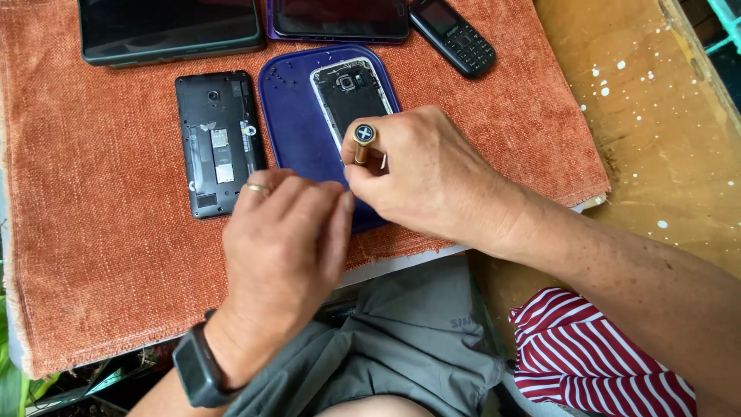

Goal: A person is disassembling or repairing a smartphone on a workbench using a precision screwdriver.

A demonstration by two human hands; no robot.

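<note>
My right hand (432, 174) grips a small screwdriver (363, 139) with a gold shaft and a cross-marked cap, held upright over an opened smartphone (351, 96) that lies back-off on a blue mat (289, 123). My left hand (282, 247), with a ring and a black wrist band, rests fingers bent at the mat's near edge, fingertips touching the right hand. Whether it pinches anything is hidden. Tiny screws (282, 77) lie on the mat's upper left.
A second opened black phone (218, 139) lies left of the mat on an orange cloth (93, 232). A tablet (170, 27), another dark device (340, 17) and a keypad phone (453, 35) sit along the far edge. Paint-speckled wooden surface (656, 116) at right.
</note>
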